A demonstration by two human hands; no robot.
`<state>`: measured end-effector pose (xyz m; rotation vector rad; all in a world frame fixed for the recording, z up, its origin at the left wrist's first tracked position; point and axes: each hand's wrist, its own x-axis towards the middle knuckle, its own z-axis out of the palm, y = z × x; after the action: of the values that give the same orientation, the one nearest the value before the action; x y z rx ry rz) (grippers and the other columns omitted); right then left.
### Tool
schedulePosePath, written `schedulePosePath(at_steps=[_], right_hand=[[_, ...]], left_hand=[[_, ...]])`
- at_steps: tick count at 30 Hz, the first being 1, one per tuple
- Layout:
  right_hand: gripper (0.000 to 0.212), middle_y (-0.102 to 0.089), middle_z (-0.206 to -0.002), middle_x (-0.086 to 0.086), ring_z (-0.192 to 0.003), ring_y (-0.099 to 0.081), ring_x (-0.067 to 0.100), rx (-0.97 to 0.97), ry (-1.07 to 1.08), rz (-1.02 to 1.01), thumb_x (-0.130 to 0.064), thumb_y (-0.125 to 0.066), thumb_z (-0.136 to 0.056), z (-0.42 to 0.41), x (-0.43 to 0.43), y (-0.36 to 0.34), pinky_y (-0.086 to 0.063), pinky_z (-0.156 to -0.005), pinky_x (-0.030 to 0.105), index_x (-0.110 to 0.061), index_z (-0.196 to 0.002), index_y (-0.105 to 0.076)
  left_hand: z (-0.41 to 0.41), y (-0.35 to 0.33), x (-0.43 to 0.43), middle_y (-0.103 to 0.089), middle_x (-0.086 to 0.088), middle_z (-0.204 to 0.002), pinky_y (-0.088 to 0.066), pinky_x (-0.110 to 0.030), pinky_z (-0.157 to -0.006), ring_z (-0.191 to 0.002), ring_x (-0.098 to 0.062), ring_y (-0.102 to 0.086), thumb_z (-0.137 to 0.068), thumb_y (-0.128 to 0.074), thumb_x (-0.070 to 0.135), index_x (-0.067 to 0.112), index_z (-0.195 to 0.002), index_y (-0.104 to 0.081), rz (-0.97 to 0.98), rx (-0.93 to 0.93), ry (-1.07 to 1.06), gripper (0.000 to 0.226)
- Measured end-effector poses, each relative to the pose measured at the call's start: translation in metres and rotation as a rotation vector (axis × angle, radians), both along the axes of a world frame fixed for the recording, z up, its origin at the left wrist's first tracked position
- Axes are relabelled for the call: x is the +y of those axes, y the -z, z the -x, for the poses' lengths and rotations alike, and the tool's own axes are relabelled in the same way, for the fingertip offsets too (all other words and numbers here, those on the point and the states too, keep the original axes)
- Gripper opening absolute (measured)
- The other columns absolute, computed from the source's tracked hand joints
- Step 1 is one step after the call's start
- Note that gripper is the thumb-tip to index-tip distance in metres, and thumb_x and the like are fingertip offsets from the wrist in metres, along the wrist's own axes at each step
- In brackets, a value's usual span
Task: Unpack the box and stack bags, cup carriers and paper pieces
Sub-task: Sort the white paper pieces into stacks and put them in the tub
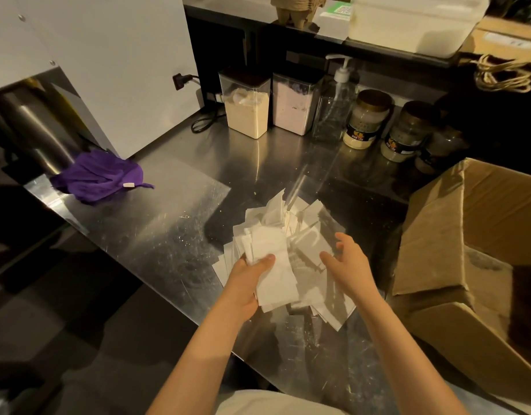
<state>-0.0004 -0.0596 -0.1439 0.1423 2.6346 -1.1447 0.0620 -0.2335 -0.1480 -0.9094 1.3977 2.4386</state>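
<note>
A loose heap of white paper pieces [283, 235] lies on the steel counter [156, 232], partly inside a clear plastic wrap. My left hand [249, 274] grips a bundle of these papers, thumb on top and fingers underneath. My right hand [346, 262] hovers over the right side of the heap with fingers spread and relaxed, holding nothing. The open cardboard box [467, 250] stands at the right edge of the counter, its flaps spread; its inside is dark.
A purple cloth [99, 175] lies at the counter's left. Along the back stand two clear powder containers [247, 109], a pump bottle [337, 100] and several jars [367, 119]. A white machine [108, 64] rises at the left rear. Bag handles [503, 74] show top right.
</note>
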Motion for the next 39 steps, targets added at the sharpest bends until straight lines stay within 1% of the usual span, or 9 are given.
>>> schedulePosePath(at_steps=[6, 10, 16, 23, 26, 29, 34, 37, 39], right_hand=[[0.068, -0.041, -0.143, 0.008, -0.126, -0.044, 0.022, 0.076, -0.134, -0.091, -0.033, -0.071, -0.084, 0.005, -0.007, 0.020, -0.039, -0.100, 0.029, -0.013, -0.140, -0.039], [0.074, -0.037, -0.144, 0.006, -0.126, -0.044, 0.022, 0.091, -0.184, -0.176, -0.038, -0.074, -0.080, 0.012, -0.017, 0.036, -0.041, -0.102, 0.034, -0.016, -0.140, -0.037], [0.039, -0.051, -0.127, 0.006, -0.106, -0.055, 0.022, 0.179, -0.180, -0.269, -0.035, -0.065, -0.088, 0.023, -0.025, 0.039, -0.050, -0.090, 0.034, -0.015, -0.120, -0.055], [0.022, -0.061, -0.115, 0.005, -0.090, -0.058, 0.017, 0.191, -0.129, -0.155, -0.015, -0.048, -0.097, 0.023, -0.018, 0.044, -0.050, -0.075, 0.028, -0.011, -0.112, -0.063], [0.036, -0.055, -0.126, 0.006, -0.108, -0.056, 0.021, 0.144, -0.142, -0.172, -0.029, -0.059, -0.093, 0.022, -0.018, 0.044, -0.048, -0.088, 0.031, -0.013, -0.124, -0.056], [0.059, -0.046, -0.134, 0.005, -0.114, -0.048, 0.019, 0.093, -0.201, -0.206, -0.047, -0.066, -0.083, 0.022, -0.019, 0.049, -0.045, -0.090, 0.029, -0.014, -0.128, -0.048], [0.083, -0.035, -0.146, 0.007, -0.127, -0.042, 0.025, 0.104, -0.208, -0.304, -0.054, -0.070, -0.077, 0.017, -0.023, 0.059, -0.044, -0.103, 0.041, -0.016, -0.140, -0.032], [0.097, -0.031, -0.148, 0.004, -0.132, -0.038, 0.027, 0.092, -0.179, -0.339, -0.066, -0.069, -0.070, 0.011, -0.029, 0.057, -0.036, -0.108, 0.048, -0.020, -0.143, -0.025], [0.096, -0.031, -0.150, 0.003, -0.134, -0.037, 0.027, 0.089, -0.153, -0.343, -0.064, -0.069, -0.072, 0.008, -0.032, 0.057, -0.034, -0.109, 0.048, -0.020, -0.144, -0.025]], left_hand=[[-0.002, -0.004, -0.011, -0.066, -0.013, -0.112, -0.055, -0.039, -0.077, -0.094, -0.027, -0.065, -0.095, -0.058, 0.005, 0.009, -0.122, -0.056, -0.006, -0.006, -0.138, 0.027], [-0.003, -0.007, -0.013, -0.065, -0.014, -0.117, -0.055, -0.038, -0.074, -0.095, -0.025, -0.065, -0.095, -0.058, 0.007, 0.009, -0.128, -0.054, -0.005, -0.003, -0.133, 0.033], [-0.002, -0.005, -0.014, -0.063, -0.016, -0.124, -0.055, -0.040, -0.080, -0.106, -0.030, -0.064, -0.094, -0.060, 0.009, 0.008, -0.132, -0.053, 0.014, -0.029, -0.124, 0.038], [-0.001, -0.001, -0.014, -0.064, -0.014, -0.123, -0.054, -0.040, -0.084, -0.108, -0.030, -0.063, -0.095, -0.060, 0.011, 0.010, -0.131, -0.053, 0.011, -0.043, -0.112, 0.037], [0.000, 0.000, -0.012, -0.065, -0.014, -0.121, -0.054, -0.043, -0.086, -0.107, -0.030, -0.064, -0.095, -0.059, 0.010, 0.011, -0.129, -0.055, -0.004, -0.043, -0.108, 0.035], [0.000, 0.002, -0.011, -0.065, -0.012, -0.121, -0.052, -0.049, -0.093, -0.109, -0.031, -0.063, -0.094, -0.061, 0.012, 0.013, -0.131, -0.054, 0.014, -0.055, -0.105, 0.038], [-0.002, 0.003, -0.011, -0.065, -0.013, -0.122, -0.053, -0.046, -0.090, -0.109, -0.031, -0.064, -0.094, -0.060, 0.011, 0.011, -0.131, -0.053, 0.002, -0.046, -0.112, 0.038], [-0.003, 0.004, -0.012, -0.065, -0.014, -0.122, -0.053, -0.046, -0.091, -0.109, -0.032, -0.064, -0.094, -0.060, 0.011, 0.009, -0.131, -0.054, 0.014, -0.043, -0.115, 0.037], [-0.004, 0.004, -0.012, -0.066, -0.015, -0.121, -0.052, -0.047, -0.092, -0.109, -0.032, -0.064, -0.094, -0.060, 0.011, 0.009, -0.131, -0.054, 0.019, -0.040, -0.113, 0.037]])
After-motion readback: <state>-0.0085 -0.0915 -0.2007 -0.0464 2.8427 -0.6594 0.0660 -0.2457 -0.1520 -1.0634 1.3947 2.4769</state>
